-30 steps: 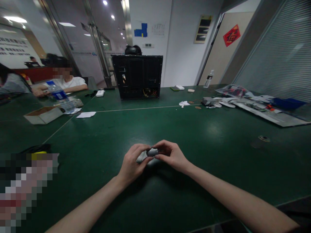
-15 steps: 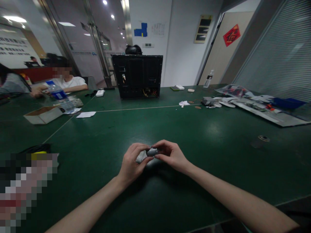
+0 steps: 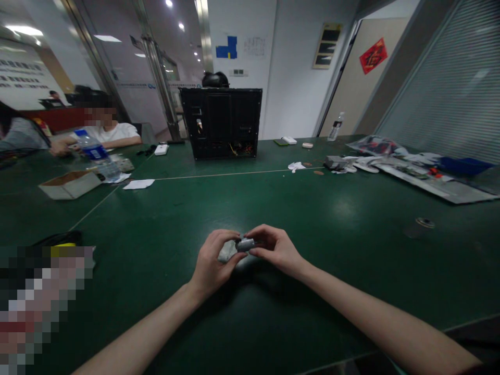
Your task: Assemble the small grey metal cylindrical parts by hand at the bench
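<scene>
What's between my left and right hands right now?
In the head view, a small grey cylinder is held between the left hand and right hand, with a pale piece beside it.

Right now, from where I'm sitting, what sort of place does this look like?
Probably an office or shared workroom. There's a large green table with what looks like a black computer case on it, metal-framed glass panels behind, and a reddish counter farther back.

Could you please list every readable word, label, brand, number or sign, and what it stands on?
"福", apparently: red diamond sign on the door.
Too blurred or small to read: left-wall lettering, glass lettering, bottle labels, wall sheet.
None readable: held grey part.
</scene>
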A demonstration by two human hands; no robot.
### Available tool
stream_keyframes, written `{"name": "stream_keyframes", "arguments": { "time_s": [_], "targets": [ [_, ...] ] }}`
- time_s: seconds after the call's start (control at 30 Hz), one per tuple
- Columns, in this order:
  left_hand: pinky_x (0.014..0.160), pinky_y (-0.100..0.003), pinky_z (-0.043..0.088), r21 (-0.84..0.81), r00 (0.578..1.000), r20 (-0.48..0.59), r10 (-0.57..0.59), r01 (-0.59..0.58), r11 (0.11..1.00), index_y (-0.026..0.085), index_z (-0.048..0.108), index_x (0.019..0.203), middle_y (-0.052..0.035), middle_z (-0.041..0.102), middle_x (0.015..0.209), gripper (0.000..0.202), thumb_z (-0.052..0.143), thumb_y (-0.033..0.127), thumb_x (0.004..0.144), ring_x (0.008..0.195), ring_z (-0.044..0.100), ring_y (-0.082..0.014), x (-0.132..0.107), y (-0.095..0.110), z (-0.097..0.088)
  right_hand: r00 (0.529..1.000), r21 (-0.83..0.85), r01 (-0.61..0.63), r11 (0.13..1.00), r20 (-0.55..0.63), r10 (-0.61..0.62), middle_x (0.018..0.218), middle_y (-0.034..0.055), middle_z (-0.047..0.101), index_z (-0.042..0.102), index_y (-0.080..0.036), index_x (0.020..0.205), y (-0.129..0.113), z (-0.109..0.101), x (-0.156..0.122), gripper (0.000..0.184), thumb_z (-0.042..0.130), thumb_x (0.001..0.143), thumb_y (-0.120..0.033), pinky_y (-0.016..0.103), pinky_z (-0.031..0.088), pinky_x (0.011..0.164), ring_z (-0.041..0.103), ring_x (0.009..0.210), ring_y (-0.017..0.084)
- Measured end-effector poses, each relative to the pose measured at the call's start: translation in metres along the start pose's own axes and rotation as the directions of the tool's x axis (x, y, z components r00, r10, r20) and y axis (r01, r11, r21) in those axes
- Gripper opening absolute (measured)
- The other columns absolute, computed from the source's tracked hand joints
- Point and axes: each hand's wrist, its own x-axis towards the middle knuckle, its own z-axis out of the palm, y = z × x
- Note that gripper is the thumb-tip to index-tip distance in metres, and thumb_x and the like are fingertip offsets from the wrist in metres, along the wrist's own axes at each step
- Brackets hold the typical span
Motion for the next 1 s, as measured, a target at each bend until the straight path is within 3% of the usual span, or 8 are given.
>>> {"name": "stream_keyframes", "arguments": {
  "time_s": [0.73, 1.0],
  "targets": [
    [0.081, -0.037, 0.051, 0.012, 1.000, 0.006, 0.025, -0.025, 1.000, 0.019, 0.060, 0.097, -0.0063, 0.065, 0.096, 0.020, 0.067, 0.019, 0.079, 0.092, 0.060, -0.0213, 0.0031, 0.0029, -0.0006, 1.000, -0.017, 0.005, 1.000, 0.013, -0.004, 0.094, 0.0039, 0.065, 0.063, -0.018, 0.096, 0.0014, -0.0012, -0.0001, 0.027, 0.072, 0.070, -0.017, 0.033, 0.051, 0.081, 0.063, 0.091, 0.017],
    [0.082, -0.038, 0.049, 0.010, 0.999, 0.045, 0.005, -0.006, 1.000, 0.019, 0.057, 0.098, -0.0063, 0.063, 0.096, 0.019, 0.066, 0.020, 0.081, 0.093, 0.058, -0.0220, 0.0021, 0.0012, 0.0004, 1.000, 0.013, 0.005, 1.000, -0.008, -0.005, 0.100, 0.0044, 0.064, 0.056, -0.020, 0.098, 0.0035, -0.0005, 0.0003, 0.035, 0.073, 0.068, -0.018, 0.032, 0.050, 0.081, 0.062, 0.095, 0.017]
  ]
}}
